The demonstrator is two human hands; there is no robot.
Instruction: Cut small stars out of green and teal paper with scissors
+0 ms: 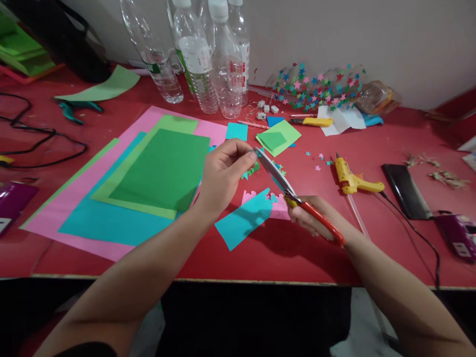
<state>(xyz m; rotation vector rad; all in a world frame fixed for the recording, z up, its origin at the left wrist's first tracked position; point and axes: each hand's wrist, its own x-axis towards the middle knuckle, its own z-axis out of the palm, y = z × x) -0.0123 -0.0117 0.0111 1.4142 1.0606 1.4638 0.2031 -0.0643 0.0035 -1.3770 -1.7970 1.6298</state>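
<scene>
My right hand point(310, 215) grips a pair of scissors point(277, 176) with red handles. Their blades point up and left, towards the fingertips of my left hand point(228, 168). Between that thumb and forefinger is a tiny piece of blue-green paper point(259, 154), mostly hidden by the fingers and the blade tips. Below the scissors lies a blue paper strip point(241, 220) with a notched end, over a pink paper strip point(280, 212) with a jagged edge. Small cut paper stars and green scraps point(252, 169) are scattered on the table just behind the blades.
Large coloured sheets point(159, 168) are stacked at left on the red table point(297, 263). Plastic bottles point(226, 64) stand behind; a star-filled clear bottle point(320, 87) lies at back right. A yellow glue gun point(351, 178), black phone point(406, 191) and yellow cutter point(316, 121) lie at right.
</scene>
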